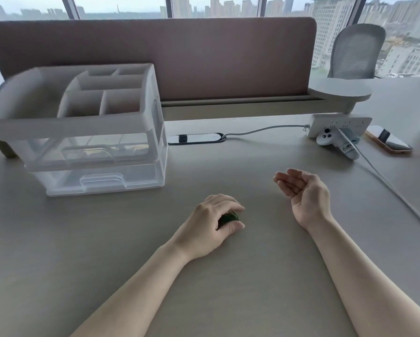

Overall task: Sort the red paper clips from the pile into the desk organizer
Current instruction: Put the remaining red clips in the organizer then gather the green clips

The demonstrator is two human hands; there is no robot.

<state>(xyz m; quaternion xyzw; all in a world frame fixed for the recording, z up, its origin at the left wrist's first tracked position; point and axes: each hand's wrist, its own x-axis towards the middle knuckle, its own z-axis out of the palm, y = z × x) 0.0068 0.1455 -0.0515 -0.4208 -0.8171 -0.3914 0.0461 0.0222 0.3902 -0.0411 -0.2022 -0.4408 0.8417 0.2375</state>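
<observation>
Right of the organizer (82,122), my left hand (213,222) curls around a green bunch (229,217) to gather it, while my right hand (303,190) waits open, palm up and empty.

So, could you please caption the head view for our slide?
Left hand grips green clips on the desk; right hand open, palm up, beside the desk organizer.

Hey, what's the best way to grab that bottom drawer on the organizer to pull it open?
Hook fingertips into the moulded handle recess centred on the bottom drawer front, coming straight in from the front. The organizer faces the person and the recess opens forward, so a straight pull should slide it out. The right hand is open and free.
</observation>
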